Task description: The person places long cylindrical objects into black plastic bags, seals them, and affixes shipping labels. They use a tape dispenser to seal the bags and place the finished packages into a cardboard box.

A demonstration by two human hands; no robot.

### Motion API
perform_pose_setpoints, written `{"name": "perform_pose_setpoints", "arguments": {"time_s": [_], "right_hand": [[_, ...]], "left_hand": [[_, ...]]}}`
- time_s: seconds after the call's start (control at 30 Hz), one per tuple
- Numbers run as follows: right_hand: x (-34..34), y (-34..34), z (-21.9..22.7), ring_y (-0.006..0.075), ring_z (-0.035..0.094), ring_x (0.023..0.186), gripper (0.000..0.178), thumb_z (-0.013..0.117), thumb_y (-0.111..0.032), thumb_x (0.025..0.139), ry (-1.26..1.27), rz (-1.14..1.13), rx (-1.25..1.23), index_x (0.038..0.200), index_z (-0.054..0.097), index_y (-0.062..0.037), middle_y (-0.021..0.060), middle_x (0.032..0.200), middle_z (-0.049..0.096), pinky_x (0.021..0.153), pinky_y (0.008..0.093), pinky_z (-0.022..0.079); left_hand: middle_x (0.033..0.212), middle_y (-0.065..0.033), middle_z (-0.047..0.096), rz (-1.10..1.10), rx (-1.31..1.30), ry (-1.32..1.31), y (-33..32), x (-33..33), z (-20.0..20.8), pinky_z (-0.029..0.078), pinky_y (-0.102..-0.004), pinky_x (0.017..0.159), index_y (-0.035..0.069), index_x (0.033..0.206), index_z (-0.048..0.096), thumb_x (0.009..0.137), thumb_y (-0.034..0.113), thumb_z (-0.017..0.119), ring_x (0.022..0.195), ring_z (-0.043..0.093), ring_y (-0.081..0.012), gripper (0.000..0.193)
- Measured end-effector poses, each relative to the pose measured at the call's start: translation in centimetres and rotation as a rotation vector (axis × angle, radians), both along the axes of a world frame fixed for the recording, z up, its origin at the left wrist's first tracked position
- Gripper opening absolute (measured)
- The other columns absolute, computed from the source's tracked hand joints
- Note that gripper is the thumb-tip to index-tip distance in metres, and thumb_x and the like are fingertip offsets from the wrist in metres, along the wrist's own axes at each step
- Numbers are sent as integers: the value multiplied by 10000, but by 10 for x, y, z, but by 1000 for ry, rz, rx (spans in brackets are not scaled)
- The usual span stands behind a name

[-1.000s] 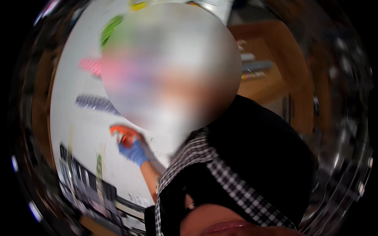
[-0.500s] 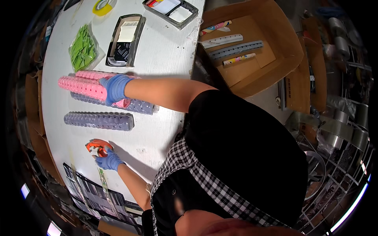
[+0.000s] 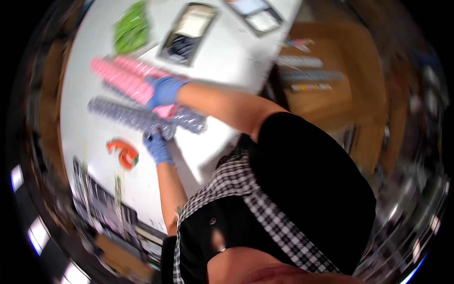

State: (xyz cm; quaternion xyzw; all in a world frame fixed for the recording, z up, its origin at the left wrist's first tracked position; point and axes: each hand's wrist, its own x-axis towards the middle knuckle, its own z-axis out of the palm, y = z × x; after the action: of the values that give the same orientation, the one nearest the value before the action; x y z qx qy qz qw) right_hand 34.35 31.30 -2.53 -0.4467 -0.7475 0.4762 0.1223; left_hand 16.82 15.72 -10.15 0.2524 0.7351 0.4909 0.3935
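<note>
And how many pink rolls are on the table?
2: the nearer pink roll, with the right hand on it, and the farther pink roll just beyond. More could be hidden beneath.

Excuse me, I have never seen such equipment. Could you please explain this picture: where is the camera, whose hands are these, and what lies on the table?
There is no machine here: a person works with their own hands, in blue gloves. The wide fisheye camera sits on the person's head and looks down, so straight edges bend near the rim.

The right hand lies on a pink roll; the left hand is at the near end of a grey-purple roll. Blur hides how firmly either one grips.

Also on the white table are an orange curved tool and a green pack. To the right is an open cardboard box with several long pieces inside.
</note>
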Motion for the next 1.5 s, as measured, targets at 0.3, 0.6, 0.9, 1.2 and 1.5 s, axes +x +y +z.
{"name": "perform_pose_setpoints", "arguments": {"time_s": [0.3,0.6,0.9,1.2,1.5], "right_hand": [[-15,-15,34,340,414,1344,1015,741,-391,765,58,4,-41,1513,175,-4,259,1475,372,1090,365,347],[-54,-103,65,423,383,1290,842,783,-295,697,33,214,854,1403,419,-18,278,1389,396,1072,472,346],[-159,-121,26,453,427,1272,999,777,-397,715,-468,325,868,1481,252,-28,353,1385,367,1064,450,377],[-188,-121,25,442,556,1124,1049,758,-277,713,-703,152,855,1542,121,-191,321,1299,463,976,456,461],[-189,-126,30,445,533,1186,1035,745,-334,748,-863,60,761,1545,87,-274,322,1324,488,1004,463,444]], "left_hand": [[1007,-51,591,48,390,564,-97,-23,208,465,-244,800,2,1178,566,844,-39,601,867,552,-103,339],[918,-61,575,143,1258,1196,-211,14,409,470,-284,749,85,1116,552,850,187,695,835,567,-188,319],[894,-42,578,293,1217,1273,-329,-35,404,467,-286,739,101,1083,579,838,205,692,838,561,-173,289],[870,-22,581,359,1270,1142,-443,-142,367,464,-287,730,117,1049,606,826,222,689,841,555,-159,260],[845,-3,585,347,1311,1042,-472,-190,352,460,-289,720,133,1015,633,814,240,686,844,549,-144,234]]}}
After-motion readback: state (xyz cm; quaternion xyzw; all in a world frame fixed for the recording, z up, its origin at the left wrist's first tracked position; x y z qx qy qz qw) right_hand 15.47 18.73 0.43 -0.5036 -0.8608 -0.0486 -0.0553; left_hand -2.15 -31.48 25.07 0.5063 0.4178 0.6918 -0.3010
